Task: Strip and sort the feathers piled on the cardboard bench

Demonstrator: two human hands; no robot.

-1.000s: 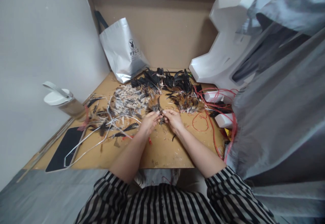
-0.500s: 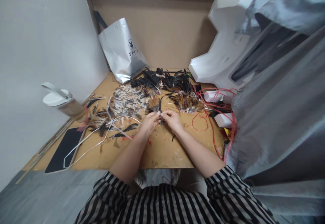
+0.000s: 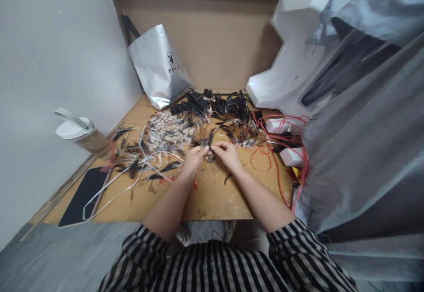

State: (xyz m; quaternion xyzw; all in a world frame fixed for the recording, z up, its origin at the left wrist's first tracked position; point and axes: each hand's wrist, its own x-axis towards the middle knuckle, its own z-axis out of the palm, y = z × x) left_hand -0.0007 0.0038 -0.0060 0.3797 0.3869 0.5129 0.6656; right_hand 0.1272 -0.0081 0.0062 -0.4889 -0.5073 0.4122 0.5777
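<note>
Over the middle of the table, my left hand (image 3: 196,157) pinches a small bunch of brown and black feathers (image 3: 202,137) near its base. Close beside it, the thumb and fingers of my right hand (image 3: 227,153) are pinched together at a dark feather (image 3: 211,138) on the right edge of that bunch. Beyond my hands lie a pile of pale, fluffy feathers (image 3: 168,130), a heap of long black feathers (image 3: 195,104) and a cluster of brown feathers (image 3: 245,133). The quill ends between my fingers are too small to make out.
A silver bag (image 3: 159,66) leans at the back left. A lidded cup (image 3: 82,133) and a dark tablet-like slab (image 3: 82,195) lie left, with white strips (image 3: 122,172) across. Red cord (image 3: 278,168) tangles around white foam blocks (image 3: 293,156) at right, beside grey cloth (image 3: 364,150).
My right hand has moved slightly right, away from my left hand. The dark feather now leans further to the right. My left hand stays nearly in place.
</note>
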